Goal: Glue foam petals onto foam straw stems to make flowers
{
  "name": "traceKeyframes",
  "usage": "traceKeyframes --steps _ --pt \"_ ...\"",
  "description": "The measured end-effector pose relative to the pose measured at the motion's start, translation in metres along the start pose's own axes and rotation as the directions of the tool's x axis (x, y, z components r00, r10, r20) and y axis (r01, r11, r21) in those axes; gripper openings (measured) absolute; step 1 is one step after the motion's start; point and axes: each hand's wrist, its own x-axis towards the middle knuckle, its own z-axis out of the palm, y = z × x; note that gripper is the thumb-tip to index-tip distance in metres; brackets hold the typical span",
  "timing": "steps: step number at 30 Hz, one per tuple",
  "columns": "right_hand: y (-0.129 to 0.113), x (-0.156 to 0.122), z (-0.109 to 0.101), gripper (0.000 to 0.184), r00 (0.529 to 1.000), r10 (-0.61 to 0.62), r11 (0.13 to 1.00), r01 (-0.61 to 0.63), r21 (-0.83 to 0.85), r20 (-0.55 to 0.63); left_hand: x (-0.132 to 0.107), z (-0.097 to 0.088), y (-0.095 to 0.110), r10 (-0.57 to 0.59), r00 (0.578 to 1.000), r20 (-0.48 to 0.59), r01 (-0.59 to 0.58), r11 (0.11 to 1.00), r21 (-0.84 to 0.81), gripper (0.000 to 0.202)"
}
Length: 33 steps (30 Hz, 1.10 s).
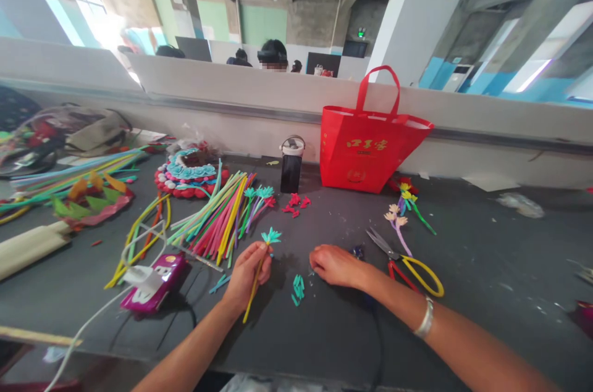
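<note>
Head view: our left hand (248,271) is pinching a yellow stem (249,305) topped by a teal flower (271,236) above the table (287,342); our right hand (334,265) is half-curling near teal pieces (299,286), contents unclear. Slack pinching could be risking slipped petals.

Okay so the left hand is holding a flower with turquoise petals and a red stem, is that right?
Not quite: the stem is yellow, not red, as the head view shows. The left hand does hold the turquoise-petalled flower.
</note>
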Motion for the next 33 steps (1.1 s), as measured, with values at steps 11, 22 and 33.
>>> traceKeyframes --steps 11,22,33 --pt "-0.002 0.002 0.003 0.018 0.994 0.105 0.991 -0.108 -0.074 -0.042 -0.004 0.001 0.001 0.024 1.000 -0.011 -0.024 1.000 0.016 0.025" --pt "-0.002 0.007 0.005 0.016 0.976 0.212 0.972 -0.216 -0.095 -0.052 -0.003 0.001 -0.001 0.021 1.000 -0.008 -0.021 0.999 0.025 0.025" --pt "-0.012 0.018 0.011 0.021 0.983 0.097 0.988 -0.077 0.131 -0.156 -0.002 -0.004 0.000 0.074 0.997 -0.018 -0.075 0.992 -0.103 0.019"
